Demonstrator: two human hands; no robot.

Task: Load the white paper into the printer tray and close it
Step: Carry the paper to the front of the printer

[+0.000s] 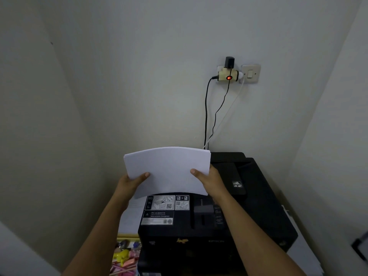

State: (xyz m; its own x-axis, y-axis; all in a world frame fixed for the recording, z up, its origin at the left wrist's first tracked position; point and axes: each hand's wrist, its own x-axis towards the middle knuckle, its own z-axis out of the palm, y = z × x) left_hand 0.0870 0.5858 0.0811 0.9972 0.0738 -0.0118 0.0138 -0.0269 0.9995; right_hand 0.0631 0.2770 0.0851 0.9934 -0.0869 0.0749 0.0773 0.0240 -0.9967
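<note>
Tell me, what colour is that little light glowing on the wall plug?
Red-orange, glowing on the cream plug adapter on the wall above the printer, seen in the head view.

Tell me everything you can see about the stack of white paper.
The white paper is a thin stack of plain blank sheets, bowed upward across its width. It hangs in the air above the black printer, not touching it. The left hand grips its left edge and the right hand its right edge, thumbs on top.

Paper [167, 170] above printer [249, 196] — btwn hands.
</note>
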